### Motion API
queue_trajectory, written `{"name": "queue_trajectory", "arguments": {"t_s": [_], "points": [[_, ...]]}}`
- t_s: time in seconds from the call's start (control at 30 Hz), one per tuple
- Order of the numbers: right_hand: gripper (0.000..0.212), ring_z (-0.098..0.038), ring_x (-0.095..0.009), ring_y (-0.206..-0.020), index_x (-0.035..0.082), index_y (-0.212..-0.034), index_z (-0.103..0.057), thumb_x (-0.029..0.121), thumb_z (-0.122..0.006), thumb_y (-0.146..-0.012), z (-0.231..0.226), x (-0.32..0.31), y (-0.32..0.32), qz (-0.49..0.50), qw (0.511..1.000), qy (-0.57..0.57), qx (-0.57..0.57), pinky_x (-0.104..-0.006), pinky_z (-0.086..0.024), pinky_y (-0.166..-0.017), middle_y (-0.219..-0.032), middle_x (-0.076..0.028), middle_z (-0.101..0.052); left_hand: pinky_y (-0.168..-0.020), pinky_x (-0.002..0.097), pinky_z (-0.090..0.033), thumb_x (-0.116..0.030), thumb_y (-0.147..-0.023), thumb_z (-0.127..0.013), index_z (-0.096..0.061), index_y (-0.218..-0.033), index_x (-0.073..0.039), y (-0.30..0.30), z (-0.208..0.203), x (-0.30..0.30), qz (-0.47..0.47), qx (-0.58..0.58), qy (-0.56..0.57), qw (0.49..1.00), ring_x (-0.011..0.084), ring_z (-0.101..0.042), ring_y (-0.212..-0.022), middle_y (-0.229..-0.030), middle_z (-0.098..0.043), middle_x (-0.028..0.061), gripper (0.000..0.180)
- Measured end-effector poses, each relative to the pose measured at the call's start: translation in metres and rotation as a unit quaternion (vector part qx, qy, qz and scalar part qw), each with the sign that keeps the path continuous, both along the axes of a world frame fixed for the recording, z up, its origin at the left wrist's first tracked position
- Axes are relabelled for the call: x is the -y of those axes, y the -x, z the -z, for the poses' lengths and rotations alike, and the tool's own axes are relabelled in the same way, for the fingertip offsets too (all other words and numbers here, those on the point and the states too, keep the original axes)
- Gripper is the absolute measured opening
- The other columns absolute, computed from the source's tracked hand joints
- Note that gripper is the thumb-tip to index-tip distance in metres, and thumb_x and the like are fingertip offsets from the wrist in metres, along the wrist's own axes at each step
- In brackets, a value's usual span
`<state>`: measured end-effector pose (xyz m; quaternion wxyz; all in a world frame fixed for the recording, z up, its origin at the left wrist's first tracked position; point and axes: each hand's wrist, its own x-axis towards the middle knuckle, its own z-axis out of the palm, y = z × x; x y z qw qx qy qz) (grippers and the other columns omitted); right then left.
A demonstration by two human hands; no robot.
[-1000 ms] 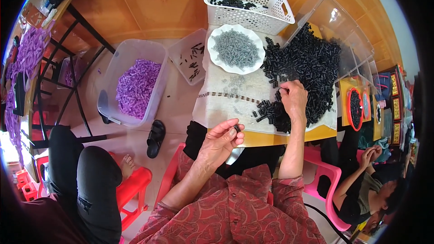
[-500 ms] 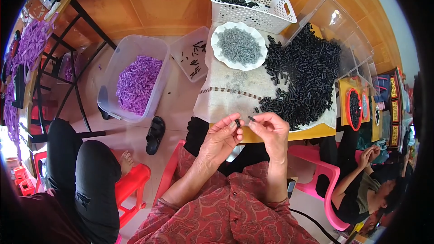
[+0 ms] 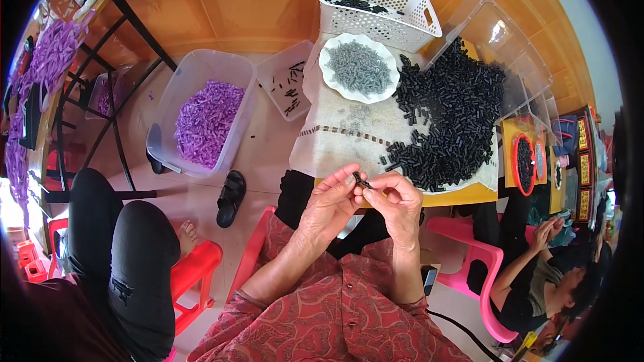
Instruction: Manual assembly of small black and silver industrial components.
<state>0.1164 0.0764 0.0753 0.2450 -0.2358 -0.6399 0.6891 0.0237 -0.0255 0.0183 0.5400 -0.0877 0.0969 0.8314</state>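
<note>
My left hand [image 3: 330, 204] pinches a small black plastic piece [image 3: 360, 179] at its fingertips, above the table's near edge. My right hand [image 3: 397, 206] is closed, its thumb and fingertips meeting that piece; a tiny dark part is in its pinch, mostly hidden by the fingers. Beyond my hands, a large heap of short black plastic pieces [image 3: 455, 124] covers the right side of the pale cloth [image 3: 329, 151]. A white scalloped plate [image 3: 328, 82] holds many small translucent grey parts [image 3: 360, 67].
A white perforated basket [image 3: 376, 25] and a clear bin [image 3: 530, 47] stand at the back. Left on the floor are a bin [image 3: 235, 131] of purple pieces, a shallow tray [image 3: 274, 87] and a black sandal [image 3: 231, 199]. People sit on both sides; a pink chair [image 3: 493, 261] is at right.
My right hand has moved left, bringing its fingertips and the tiny part against the black piece in my left hand. The hands were slightly apart before.
</note>
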Motion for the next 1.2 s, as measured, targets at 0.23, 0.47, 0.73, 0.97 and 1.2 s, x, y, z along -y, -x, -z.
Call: {"name": "queue_trajectory", "arguments": {"t_s": [0.23,0.47,0.73,0.97,1.2], "points": [[0.016,-0.062,-0.012,-0.083,-0.005,-0.090,-0.062,-0.016,-0.064,-0.079,0.010,0.001,-0.001,0.009,0.999,-0.036,-0.024,-0.0236,-0.054,-0.071,-0.095,-0.010,-0.059,-0.079,0.0282,-0.051,-0.006,-0.093,-0.058,-0.059,-0.119,-0.002,-0.001,0.000,0.000,-0.008,-0.001,0.001,1.000,0.0129,-0.060,-0.082,-0.107,-0.065,0.0102,0.026],[0.016,-0.060,-0.011,-0.082,-0.002,-0.087,-0.064,-0.014,-0.067,-0.076,0.007,0.004,0.002,0.018,0.996,-0.088,-0.005,-0.0232,-0.053,-0.073,-0.093,-0.009,-0.060,-0.078,0.0264,-0.051,-0.006,-0.093,-0.058,-0.060,-0.120,-0.003,-0.002,-0.002,0.000,-0.023,-0.038,0.018,0.999,0.0128,-0.060,-0.083,-0.108,-0.065,0.0104,0.027],[0.016,-0.061,-0.012,-0.085,-0.002,-0.086,-0.064,-0.013,-0.068,-0.076,0.012,0.004,0.003,0.030,0.996,-0.079,-0.012,-0.0236,-0.052,-0.073,-0.094,-0.008,-0.062,-0.079,0.0274,-0.051,-0.005,-0.092,-0.058,-0.061,-0.119,-0.004,-0.004,0.001,0.000,-0.038,-0.072,0.025,0.996,0.0139,-0.061,-0.089,-0.109,-0.065,0.0105,0.027],[0.015,-0.061,-0.013,-0.086,-0.002,-0.085,-0.065,-0.012,-0.068,-0.076,0.015,0.005,0.004,0.035,0.994,-0.098,-0.018,-0.0232,-0.051,-0.073,-0.092,-0.009,-0.063,-0.086,0.0326,-0.051,-0.004,-0.093,-0.058,-0.062,-0.118,-0.005,-0.005,0.001,-0.001,-0.048,-0.097,0.027,0.994,0.0169,-0.062,-0.098,-0.109,-0.065,0.0102,0.026],[0.015,-0.059,-0.010,-0.082,-0.002,-0.087,-0.065,-0.012,-0.069,-0.076,0.013,0.008,0.004,0.042,0.994,-0.098,0.001,-0.0224,-0.050,-0.071,-0.092,-0.008,-0.063,-0.088,0.0350,-0.051,-0.006,-0.093,-0.057,-0.062,-0.116,-0.005,-0.006,0.000,-0.001,-0.057,-0.120,0.048,0.990,0.0172,-0.061,-0.099,-0.108,-0.065,0.0091,0.023]]}}
